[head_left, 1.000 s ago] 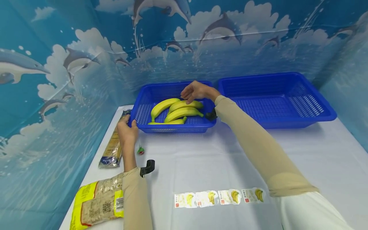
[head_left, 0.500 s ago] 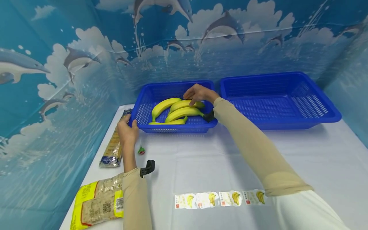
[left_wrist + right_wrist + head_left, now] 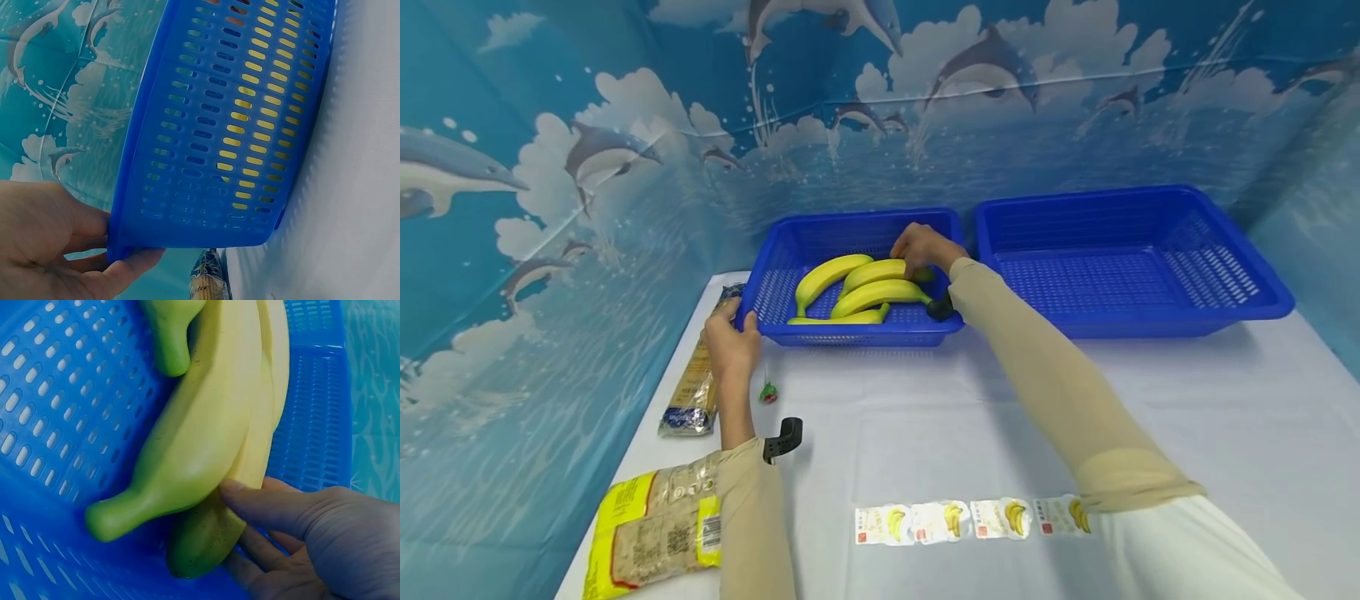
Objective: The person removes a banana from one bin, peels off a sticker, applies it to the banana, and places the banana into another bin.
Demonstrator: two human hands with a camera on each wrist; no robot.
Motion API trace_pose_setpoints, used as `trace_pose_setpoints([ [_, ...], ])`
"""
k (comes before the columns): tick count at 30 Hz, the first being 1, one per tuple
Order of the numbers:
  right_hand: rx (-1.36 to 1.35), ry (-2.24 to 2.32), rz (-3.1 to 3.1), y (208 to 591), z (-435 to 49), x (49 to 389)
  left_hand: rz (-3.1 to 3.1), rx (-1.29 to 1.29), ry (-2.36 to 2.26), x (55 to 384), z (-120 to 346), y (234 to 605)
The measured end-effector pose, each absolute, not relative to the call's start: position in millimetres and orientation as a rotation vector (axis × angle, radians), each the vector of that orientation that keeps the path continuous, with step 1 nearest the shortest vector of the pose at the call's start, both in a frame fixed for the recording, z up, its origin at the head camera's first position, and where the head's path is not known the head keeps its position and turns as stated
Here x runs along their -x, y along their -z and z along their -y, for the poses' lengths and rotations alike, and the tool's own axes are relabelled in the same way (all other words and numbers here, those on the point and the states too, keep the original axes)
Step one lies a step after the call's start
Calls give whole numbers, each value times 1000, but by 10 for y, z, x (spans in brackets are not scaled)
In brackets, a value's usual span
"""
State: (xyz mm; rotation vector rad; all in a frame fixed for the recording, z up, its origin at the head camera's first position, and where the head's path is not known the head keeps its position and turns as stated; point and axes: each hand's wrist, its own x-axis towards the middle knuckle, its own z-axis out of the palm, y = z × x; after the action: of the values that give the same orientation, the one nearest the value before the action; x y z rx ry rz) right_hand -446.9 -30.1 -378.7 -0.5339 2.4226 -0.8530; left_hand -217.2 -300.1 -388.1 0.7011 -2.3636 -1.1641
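Observation:
At the left blue plastic basket (image 3: 857, 330), my left hand (image 3: 733, 346) grips the front left corner of the rim, its thumb visible below the edge in the left wrist view. Several yellow bananas lie in this basket. My right hand (image 3: 925, 250) reaches in from the right and pinches the end of the rear banana (image 3: 874, 272). In the right wrist view its thumb (image 3: 256, 503) presses on that banana's dark green tip (image 3: 203, 547), with fingers behind it. Another banana (image 3: 194, 444) lies alongside, its stem pointing to the lower left.
A second blue basket (image 3: 1075, 325) stands to the right. On the white table lie a row of banana-picture stickers (image 3: 947, 521), a yellow and clear bag (image 3: 655, 525), a long packet (image 3: 692, 396) and a small green and red trinket (image 3: 768, 392). Dolphin-print curtain (image 3: 880, 150) surrounds the table.
My right hand has come down and slightly right, from hovering over the rear banana to pinching its right end. My left hand keeps its place on the basket rim.

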Motion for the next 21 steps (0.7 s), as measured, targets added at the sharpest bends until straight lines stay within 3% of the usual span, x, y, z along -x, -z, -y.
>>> trace_pose_setpoints([
  [9, 569, 820, -2525, 3764, 235, 4389, 2365, -656, 1177, 2176, 2969, 3835],
  [21, 726, 804, -2568, 3411, 78, 4182, 2361, -694, 1192, 2069, 2943, 3868],
])
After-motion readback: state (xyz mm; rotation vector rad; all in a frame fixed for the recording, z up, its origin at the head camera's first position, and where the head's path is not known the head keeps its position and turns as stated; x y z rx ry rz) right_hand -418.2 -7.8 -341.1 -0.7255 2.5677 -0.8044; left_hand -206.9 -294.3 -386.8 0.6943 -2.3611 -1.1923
